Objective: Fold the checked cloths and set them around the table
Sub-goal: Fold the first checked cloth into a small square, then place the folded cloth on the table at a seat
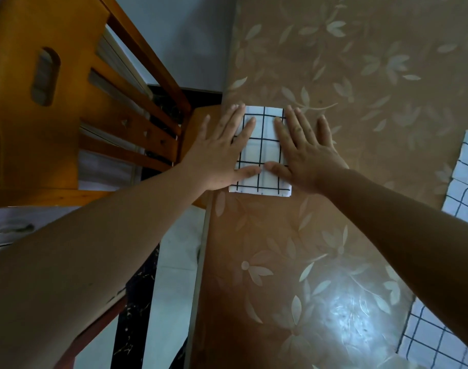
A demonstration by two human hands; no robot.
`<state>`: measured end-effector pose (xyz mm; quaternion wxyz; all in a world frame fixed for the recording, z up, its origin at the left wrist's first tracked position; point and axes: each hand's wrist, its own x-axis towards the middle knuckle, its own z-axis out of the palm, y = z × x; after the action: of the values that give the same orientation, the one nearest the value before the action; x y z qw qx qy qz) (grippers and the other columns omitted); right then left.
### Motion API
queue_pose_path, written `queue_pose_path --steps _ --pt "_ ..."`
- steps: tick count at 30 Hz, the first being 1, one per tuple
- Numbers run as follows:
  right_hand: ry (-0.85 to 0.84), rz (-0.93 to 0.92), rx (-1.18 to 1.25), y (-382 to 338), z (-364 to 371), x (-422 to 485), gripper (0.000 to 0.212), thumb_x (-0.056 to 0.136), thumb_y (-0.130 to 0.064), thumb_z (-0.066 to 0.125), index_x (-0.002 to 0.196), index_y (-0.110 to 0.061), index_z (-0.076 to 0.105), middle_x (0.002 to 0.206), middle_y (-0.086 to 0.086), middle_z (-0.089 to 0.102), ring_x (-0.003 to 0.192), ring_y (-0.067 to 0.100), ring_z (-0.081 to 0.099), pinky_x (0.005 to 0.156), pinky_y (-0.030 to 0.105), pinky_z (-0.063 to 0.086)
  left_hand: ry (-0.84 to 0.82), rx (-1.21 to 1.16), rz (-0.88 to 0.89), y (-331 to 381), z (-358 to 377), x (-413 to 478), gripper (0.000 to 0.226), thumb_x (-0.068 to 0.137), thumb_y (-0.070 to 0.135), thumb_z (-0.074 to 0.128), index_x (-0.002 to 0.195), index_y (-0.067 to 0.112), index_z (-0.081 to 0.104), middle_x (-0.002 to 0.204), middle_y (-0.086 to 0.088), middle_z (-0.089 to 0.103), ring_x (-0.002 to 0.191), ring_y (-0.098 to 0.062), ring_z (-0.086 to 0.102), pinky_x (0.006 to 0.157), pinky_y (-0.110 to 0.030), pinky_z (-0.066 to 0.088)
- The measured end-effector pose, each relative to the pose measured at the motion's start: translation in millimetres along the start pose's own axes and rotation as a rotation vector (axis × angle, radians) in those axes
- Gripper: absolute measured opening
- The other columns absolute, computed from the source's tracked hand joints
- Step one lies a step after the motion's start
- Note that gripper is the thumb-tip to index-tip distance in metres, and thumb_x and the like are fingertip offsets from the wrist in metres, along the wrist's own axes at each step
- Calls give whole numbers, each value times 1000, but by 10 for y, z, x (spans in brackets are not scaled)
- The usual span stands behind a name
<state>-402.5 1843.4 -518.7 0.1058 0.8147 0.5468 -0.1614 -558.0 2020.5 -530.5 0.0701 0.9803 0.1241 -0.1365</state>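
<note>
A folded white cloth with black checks point(262, 150) lies flat near the left edge of the table point(360, 102), which has a brown leaf-patterned cover. My left hand point(222, 153) rests palm down on the cloth's left side with fingers spread. On the cloth's right side my right hand point(304, 153) presses flat in the same way, thumbs almost meeting. Neither hand grips anything. Two more checked cloths lie at the right border, one at mid height point(464, 177) and one lower point(437, 339), both partly cut off by the frame.
A wooden chair point(67, 107) stands to the left of the table, its seat tucked close to the edge by the folded cloth. Pale floor tiles point(174, 275) show below between chair and table. A bright reflection sits on the table's near part.
</note>
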Motion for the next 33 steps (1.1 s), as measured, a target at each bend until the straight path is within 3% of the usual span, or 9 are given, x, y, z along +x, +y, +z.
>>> queue_pose_path --steps 6,10,14,17,19,23,26,33 --pt "-24 12 77 7 -150 -93 116 80 -92 8 161 -14 -20 169 9 -27 156 22 -25 126 60 -3 -29 14 -60 54 -111 -68 106 86 87 19 159 20 -18 167 -10 -26 154 -25 -22 126 -56 3" --pt "11 132 269 -109 -217 -497 103 94 -74 38 164 -17 -10 172 2 -17 157 17 -20 128 53 -3 -21 -74 -157 87 -199 -433 101 89 83 24 160 22 -14 169 -8 -18 156 -25 -17 126 -55 5" --pt "26 163 385 -106 -274 -1037 67 104 -47 47 161 -22 24 171 1 17 160 19 5 129 44 8 -75 -192 -281 285 -431 -843 98 90 74 47 162 29 -2 171 -6 -1 157 -29 -5 123 -57 8" --pt "2 217 445 -100 -437 -1439 56 101 -46 53 150 -23 42 161 0 36 145 28 41 115 44 37 -88 -257 -345 548 -644 -1086 96 88 72 54 161 30 8 168 -6 15 155 -30 14 120 -57 20" --pt "-68 224 449 -92 -549 -1692 59 98 -50 54 151 -28 40 159 0 38 138 31 48 107 48 46 -104 -289 -370 747 -823 -1225 91 87 67 60 159 30 17 164 -5 28 149 -30 29 115 -56 31" --pt "-120 169 420 -46 -711 -2137 71 94 -58 56 156 -33 31 158 4 40 136 34 49 103 52 50 -152 -443 -410 1105 -1129 -1569 71 87 59 67 148 31 43 146 -6 47 132 -29 49 105 -53 47" --pt "-129 126 375 -25 -815 -2478 71 95 -60 56 156 -29 35 157 6 42 137 31 49 102 48 50 -211 -488 -460 1375 -1219 -1883 75 86 61 67 150 29 44 148 -8 44 130 -30 51 105 -49 49" --pt "-177 99 312 -21 -969 -3319 69 93 -63 56 151 -28 42 150 5 51 133 29 53 104 48 48 -294 -436 -526 2105 -1296 -2645 86 89 61 63 158 21 30 164 -11 25 147 -32 33 118 -45 34"
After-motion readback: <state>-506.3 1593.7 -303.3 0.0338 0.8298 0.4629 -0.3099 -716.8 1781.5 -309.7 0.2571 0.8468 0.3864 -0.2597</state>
